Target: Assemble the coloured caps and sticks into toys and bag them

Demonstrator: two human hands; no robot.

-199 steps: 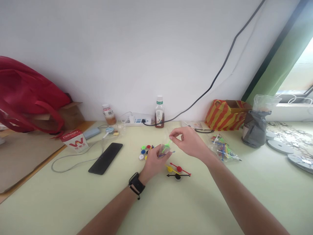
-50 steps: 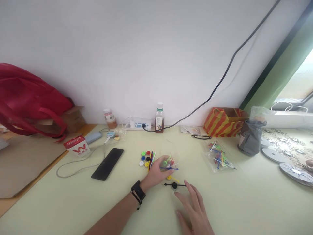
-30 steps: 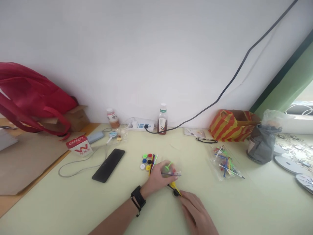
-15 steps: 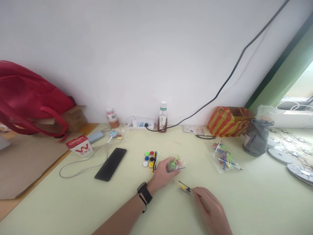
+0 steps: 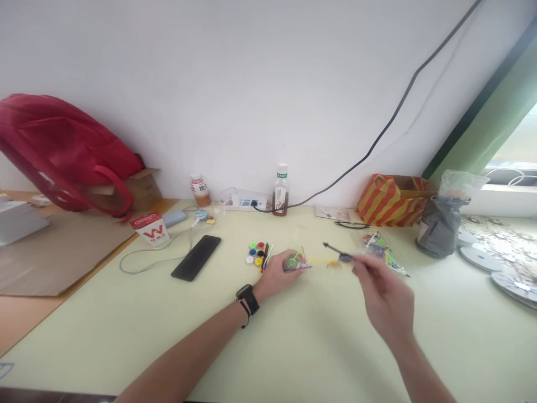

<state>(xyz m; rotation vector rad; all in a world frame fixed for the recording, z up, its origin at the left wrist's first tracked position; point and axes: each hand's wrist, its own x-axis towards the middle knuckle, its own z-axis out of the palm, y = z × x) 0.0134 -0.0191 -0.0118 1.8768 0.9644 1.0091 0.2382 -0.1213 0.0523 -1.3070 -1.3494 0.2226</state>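
My left hand (image 5: pixel 277 275), with a black watch on its wrist, rests on the pale green table (image 5: pixel 126 330) and grips a small clear bag of coloured plastic hands (image 5: pixel 295 261). My right hand (image 5: pixel 384 294) is raised above the table and pinches a black pointer and a yellow pointer (image 5: pixel 338 257) by their round hubs, blurred by motion. To the left of my left hand lies a cluster of coloured round buttons and thin sticks (image 5: pixel 259 255).
A second clear bag of coloured pointers (image 5: pixel 380 251) lies at the right, past it a grey wrapped bundle (image 5: pixel 440 224) and a striped bag (image 5: pixel 390 198). A black phone (image 5: pixel 196 257), a cable, a bottle (image 5: pixel 281 190), a power strip and a red bag (image 5: pixel 62 157) stand farther left.
My right hand picked the black and yellow pointers off the table and lifted them up and to the right. My left hand kept holding the small bag. The camera shifted.
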